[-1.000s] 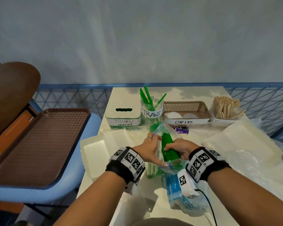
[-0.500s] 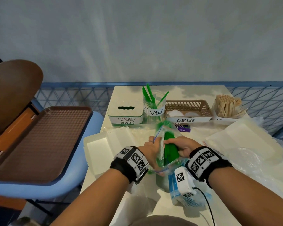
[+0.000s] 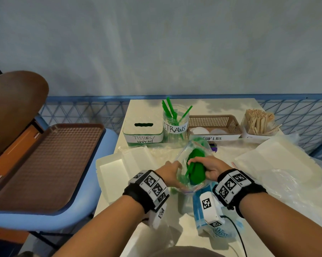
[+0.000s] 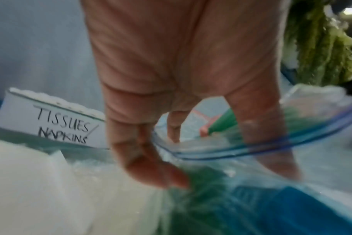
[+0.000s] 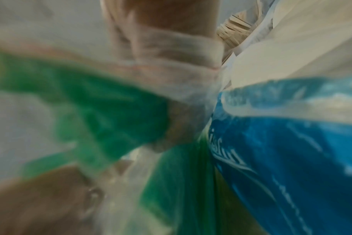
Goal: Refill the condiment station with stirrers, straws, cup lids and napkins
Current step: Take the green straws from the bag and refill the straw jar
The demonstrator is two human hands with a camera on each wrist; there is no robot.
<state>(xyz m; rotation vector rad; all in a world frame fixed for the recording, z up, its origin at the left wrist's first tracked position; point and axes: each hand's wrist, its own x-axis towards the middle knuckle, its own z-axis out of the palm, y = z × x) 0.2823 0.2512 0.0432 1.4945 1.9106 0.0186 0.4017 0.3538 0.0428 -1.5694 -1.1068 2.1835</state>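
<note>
I judge I am midway through the straw refill. My right hand (image 3: 210, 166) has its grip wrapped round a thick bundle of green straws (image 3: 197, 169), partly out of the clear zip bag (image 3: 186, 158). My left hand (image 3: 170, 172) pinches the bag's mouth, thumb outside and fingers inside the blue zip strip (image 4: 221, 151), holding it open. All this sits at the middle of the tabletop (image 3: 149, 243), just toward me from the station.

The straw jar (image 3: 175, 125) at 12 o'clock from my hands holds only a few straws, so that part looks unfinished. The stirrer box (image 3: 259, 125) at 2 o'clock looks well filled. The lid basket (image 3: 214, 125) shows two or three white lids, probably still low. I cannot see inside the napkin box (image 3: 143, 132) at 11 o'clock; a blue tissue pack (image 3: 212, 225) lies unopened at 6 o'clock under my right wrist.

Handwritten labels read "TISSUES/ NAPKINS", "STRAWS" and "CUP LIDS". The stirrer box label is hidden. The pack's white script is too blurred to read.
</note>
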